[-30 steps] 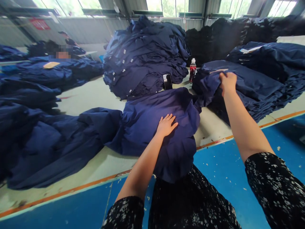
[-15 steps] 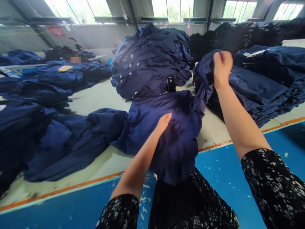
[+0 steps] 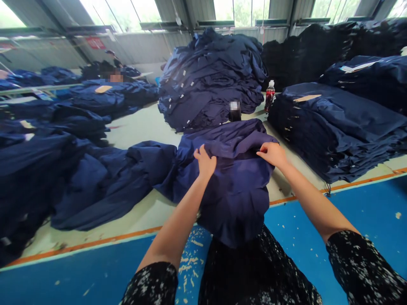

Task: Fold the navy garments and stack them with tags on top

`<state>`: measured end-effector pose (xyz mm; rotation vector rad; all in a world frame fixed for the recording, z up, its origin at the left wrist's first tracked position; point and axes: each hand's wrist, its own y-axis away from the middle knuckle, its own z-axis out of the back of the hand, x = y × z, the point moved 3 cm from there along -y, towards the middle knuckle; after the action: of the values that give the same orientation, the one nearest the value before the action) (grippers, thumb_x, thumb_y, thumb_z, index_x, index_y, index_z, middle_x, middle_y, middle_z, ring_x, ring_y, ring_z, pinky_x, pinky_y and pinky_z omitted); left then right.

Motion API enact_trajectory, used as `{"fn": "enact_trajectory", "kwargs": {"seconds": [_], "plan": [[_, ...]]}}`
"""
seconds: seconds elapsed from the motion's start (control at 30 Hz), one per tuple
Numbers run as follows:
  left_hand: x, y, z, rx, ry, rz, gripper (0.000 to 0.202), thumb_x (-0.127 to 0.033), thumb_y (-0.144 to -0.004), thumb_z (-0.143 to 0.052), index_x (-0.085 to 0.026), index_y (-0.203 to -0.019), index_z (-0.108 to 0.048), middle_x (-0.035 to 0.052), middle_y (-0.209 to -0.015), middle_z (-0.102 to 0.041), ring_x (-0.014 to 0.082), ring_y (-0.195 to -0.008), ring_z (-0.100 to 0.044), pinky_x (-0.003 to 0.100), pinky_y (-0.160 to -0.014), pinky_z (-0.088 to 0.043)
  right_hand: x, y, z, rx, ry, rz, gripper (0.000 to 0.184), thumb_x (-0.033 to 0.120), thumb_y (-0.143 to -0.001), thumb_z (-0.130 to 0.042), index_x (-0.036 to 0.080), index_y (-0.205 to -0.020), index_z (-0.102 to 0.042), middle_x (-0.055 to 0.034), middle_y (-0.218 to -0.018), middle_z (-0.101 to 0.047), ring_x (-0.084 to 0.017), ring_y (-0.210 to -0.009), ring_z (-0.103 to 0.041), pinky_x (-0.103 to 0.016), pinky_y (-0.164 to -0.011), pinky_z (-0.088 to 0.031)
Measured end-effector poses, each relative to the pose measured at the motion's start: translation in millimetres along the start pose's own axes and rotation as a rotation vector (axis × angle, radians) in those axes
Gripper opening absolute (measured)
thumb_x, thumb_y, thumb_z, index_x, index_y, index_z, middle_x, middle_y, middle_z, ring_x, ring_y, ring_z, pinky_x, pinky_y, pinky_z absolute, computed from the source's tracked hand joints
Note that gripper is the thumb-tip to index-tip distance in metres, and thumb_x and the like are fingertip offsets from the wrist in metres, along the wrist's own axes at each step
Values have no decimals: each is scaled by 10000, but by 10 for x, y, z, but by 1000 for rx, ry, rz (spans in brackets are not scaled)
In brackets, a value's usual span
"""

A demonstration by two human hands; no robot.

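A navy blue work garment [image 3: 235,190] lies bunched on the table in front of me, its lower part hanging over the table's near edge. My left hand [image 3: 205,161] pinches the cloth near the garment's upper left. My right hand [image 3: 272,154] grips a fold at its upper right edge. Both hands are on top of the garment, a short distance apart. Its sleeves or long panels spread to the left on the tabletop [image 3: 133,216].
A tall heap of navy garments [image 3: 210,80] stands behind, with a blurred phone [image 3: 235,111] and a red-labelled bottle [image 3: 270,95] near it. A folded navy stack [image 3: 330,127] sits right. A co-worker [image 3: 112,77] works among garments at far left.
My right hand has come down from holding raised cloth to the garment's upper right edge, and the cloth has dropped with it. My left hand has moved up and left, now pinching the cloth.
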<state>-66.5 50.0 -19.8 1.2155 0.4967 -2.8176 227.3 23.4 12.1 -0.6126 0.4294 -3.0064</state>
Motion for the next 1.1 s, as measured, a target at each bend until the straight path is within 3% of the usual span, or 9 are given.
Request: {"fn": "enact_trajectory", "kwargs": {"seconds": [0.13,0.3,0.4,0.53,0.67,0.77,0.83,1.0,1.1], "plan": [[-238,13,-69,-50,-407,-224,789,-149,-861,-629,-309,-1578,-341,141,-1722,-9,422,-1495,-326,606,-1155,-372,0,111,-124,43,232,-75,396,551,-800,-765,230,-1018,-686,-107,-1025,-753,-264,-896,-700,-326,-710,-490],[-338,-367,36,-7,-558,-350,273,-166,-920,-555,-223,-1145,-699,147,-1405,-591,352,-1472,-373,578,-1197,-284,-218,155,-24,82,296,-60,94,290,-899,-671,258,-984,-695,-71,-1067,-752,-240,-948,-696,-300,-709,-471],[-382,-746,334,-88,-535,-261,175,-240,-952,-538,-170,-1010,-688,165,-1232,-651,333,-1264,-564,501,-1089,-434,-416,256,115,-39,252,-72,143,253,-922,-593,263,-1011,-704,-69,-1100,-744,-239,-957,-692,-296,-688,-467],[-429,-1151,815,-249,-535,-136,280,-291,-1002,-492,-68,-1080,-643,209,-1243,-617,336,-1255,-556,498,-1077,-451,-650,406,205,-173,164,-172,224,256,-895,-579,253,-1086,-696,-64,-1032,-752,-238,-914,-699,-292,-646,-457],[-283,-1246,915,-145,-602,88,393,-353,-970,-596,-15,-1170,-603,257,-1267,-606,419,-1211,-580,613,-975,-491,-848,473,116,-190,79,-295,152,309,-840,-642,255,-970,-700,-47,-912,-760,-235,-850,-706,-284,-638,-457],[-290,-1037,663,-139,-634,39,459,-418,-950,-627,-62,-1237,-591,269,-1351,-552,422,-1248,-544,612,-996,-473,-947,484,9,-186,-29,-302,160,403,-817,-680,243,-820,-673,-47,-834,-753,-234,-788,-701,-288,-620,-458],[-453,-784,341,-102,-650,-219,358,-366,-948,-609,-96,-1180,-648,230,-1313,-586,392,-1251,-537,561,-1015,-463,-979,486,-38,-218,-116,-279,205,438,-788,-703,239,-789,-654,-43,-802,-744,-230,-756,-692,-291,-613,-459],[-998,-33,-603,393,-372,-691,300,-455,-962,-566,-225,-982,-757,73,-997,-722,227,-995,-652,353,-947,-484,-980,492,-92,-280,-304,-176,205,425,-774,-691,229,-803,-638,-31,-740,-708,-208,-695,-659,-305,-659,-485],[-1183,193,-912,444,-474,-770,313,-470,-946,-595,-228,-1058,-759,107,-1053,-722,279,-1069,-635,400,-949,-465,-992,514,-92,-321,-367,-129,204,415,-799,-659,225,-873,-652,-29,-748,-702,-204,-704,-656,-318,-711,-508]]}}
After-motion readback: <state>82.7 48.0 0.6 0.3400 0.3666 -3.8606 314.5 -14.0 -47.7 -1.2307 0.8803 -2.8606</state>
